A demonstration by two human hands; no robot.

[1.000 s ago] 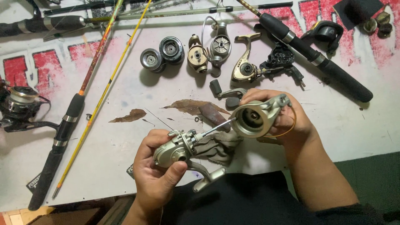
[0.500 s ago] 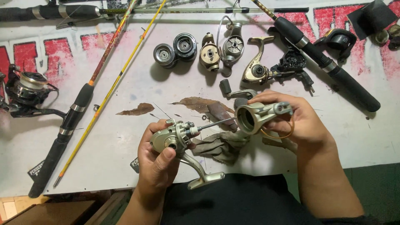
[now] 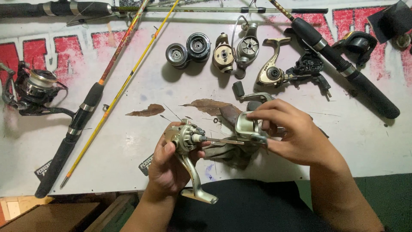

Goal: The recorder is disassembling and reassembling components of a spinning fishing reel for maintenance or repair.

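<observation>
The left hand (image 3: 169,165) is curled tight round the silver reel body (image 3: 182,138), held low over the near edge of the white table (image 3: 128,141) with its foot pointing down toward the person's lap. The right hand (image 3: 292,135) pinches the pale rotor (image 3: 249,126) between thumb and fingers, just right of the body on its bare shaft. Compared with a second ago, the rotor has been turned and sits level with the body rather than above it, and the spare spools (image 3: 189,49) appear lower in view.

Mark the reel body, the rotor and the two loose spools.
reel body (image 3: 183,136), head view, on its gear housing
rotor (image 3: 246,125), head view, on its silver side
loose spools (image 3: 177,55), head view, on the left spool's top
</observation>
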